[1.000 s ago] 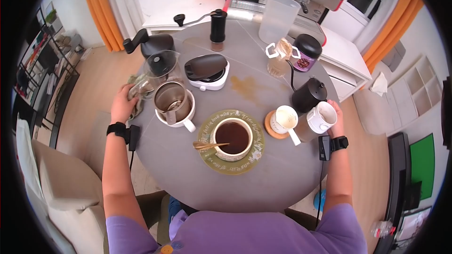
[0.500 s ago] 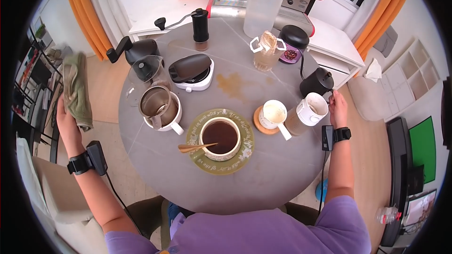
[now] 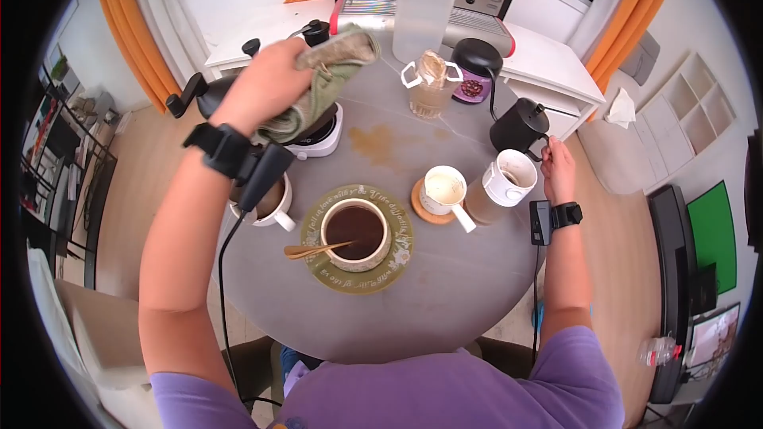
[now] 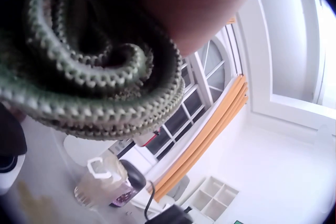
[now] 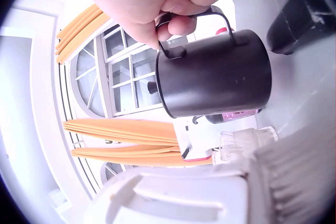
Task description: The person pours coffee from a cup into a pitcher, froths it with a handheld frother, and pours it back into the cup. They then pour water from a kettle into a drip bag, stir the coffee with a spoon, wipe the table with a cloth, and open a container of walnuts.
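Observation:
In the head view my left hand (image 3: 262, 89) grips a folded green cloth (image 3: 338, 71) in the air over the table's far left part. Its ribbed, rolled edge (image 4: 105, 103) fills the upper left of the left wrist view. To the right of a brown spill (image 3: 373, 147), my right hand (image 3: 559, 171) holds the handle of a black gooseneck kettle (image 3: 520, 127), fingers curled through it. The kettle's dark body (image 5: 215, 74) appears upright in the head view. Close before that hand stands a clear container with a white top (image 3: 509, 179).
A cup of dark coffee (image 3: 354, 230) sits on a green saucer (image 3: 389, 270) with a wooden spoon (image 3: 314, 250). Around it are a small white cup (image 3: 442, 188) on a wooden coaster, a glass with a drip bag (image 3: 429, 83), a plastic pitcher (image 3: 421, 20) and a white scale (image 3: 322, 143).
My left hand lifted the cloth off the table's left edge, swung it out over the floor, then back over the table. The kettle in my right hand shifted slightly back and rightward.

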Available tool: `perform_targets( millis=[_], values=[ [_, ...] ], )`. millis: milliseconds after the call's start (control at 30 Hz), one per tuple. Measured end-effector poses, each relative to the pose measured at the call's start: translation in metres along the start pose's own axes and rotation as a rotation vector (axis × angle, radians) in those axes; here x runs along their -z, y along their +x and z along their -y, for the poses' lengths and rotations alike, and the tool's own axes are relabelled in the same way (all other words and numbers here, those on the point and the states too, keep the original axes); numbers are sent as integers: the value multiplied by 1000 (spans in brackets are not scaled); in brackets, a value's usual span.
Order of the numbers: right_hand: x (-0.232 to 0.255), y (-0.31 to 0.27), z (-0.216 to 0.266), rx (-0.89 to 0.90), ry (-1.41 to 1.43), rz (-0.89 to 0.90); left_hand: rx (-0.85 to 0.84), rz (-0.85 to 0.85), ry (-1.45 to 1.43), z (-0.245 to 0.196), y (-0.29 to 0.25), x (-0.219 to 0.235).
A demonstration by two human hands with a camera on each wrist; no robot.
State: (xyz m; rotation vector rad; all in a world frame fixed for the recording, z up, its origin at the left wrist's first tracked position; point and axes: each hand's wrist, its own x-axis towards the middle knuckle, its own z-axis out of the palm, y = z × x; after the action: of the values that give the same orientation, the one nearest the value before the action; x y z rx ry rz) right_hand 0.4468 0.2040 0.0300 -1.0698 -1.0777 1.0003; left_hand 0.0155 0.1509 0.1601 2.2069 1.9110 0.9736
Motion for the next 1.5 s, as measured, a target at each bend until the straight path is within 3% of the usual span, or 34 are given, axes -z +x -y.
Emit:
perform_targets(
  millis=[67,233,567,733,967,1033,1267,1333,1500],
  values=[
    [6,4,4,27,-17,-8,-42,89,93,2,11,-25],
    [24,18,2,67,-79,-96,57,180,133,13,14,-72],
    [46,33,-39,37,-144,-218,19,178,167,-3,13,-73],
    [46,33,-35,19,-185,-179,-28,150,142,-9,21,-90],
    [49,24,-17,-94,-269,-64,21,235,243,-2,27,-125],
    [52,26,-19,-101,-288,-52,86,390,290,-4,27,-130],
    [54,20,-12,-120,-298,7,87,418,381,4,25,-149],
    [55,17,-8,-124,-302,0,73,544,369,7,29,-150],
    [61,15,-8,-143,-313,2,5,598,371,12,29,-150]
  ],
)
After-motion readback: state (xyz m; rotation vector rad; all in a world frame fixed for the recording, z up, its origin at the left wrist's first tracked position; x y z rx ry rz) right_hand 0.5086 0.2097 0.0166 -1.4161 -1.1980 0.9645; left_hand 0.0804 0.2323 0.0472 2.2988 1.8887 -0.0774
